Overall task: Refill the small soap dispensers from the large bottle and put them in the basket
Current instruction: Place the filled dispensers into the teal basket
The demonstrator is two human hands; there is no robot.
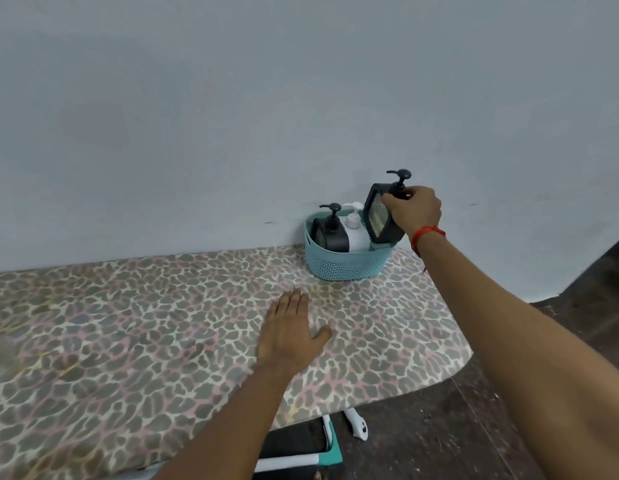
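Here, right hand grips tilted dispenser at basket; left hand lies flat.

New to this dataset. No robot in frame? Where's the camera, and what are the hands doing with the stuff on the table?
There is no robot here. A person works with bare hands, and the single picture comes from a wide-angle camera worn on their head. It looks forward and down, so both forearms reach in from the bottom edge. The table has a leopard-print cover and stands against a plain wall. The left hand lies flat and open on the cover, holding nothing. The right hand grips a black dispenser by the collar under its pump. It is tilted, with its lower end at the right end of a teal basket; whether it rests inside is unclear. A second black dispenser and a white pump bottle stand in the basket.
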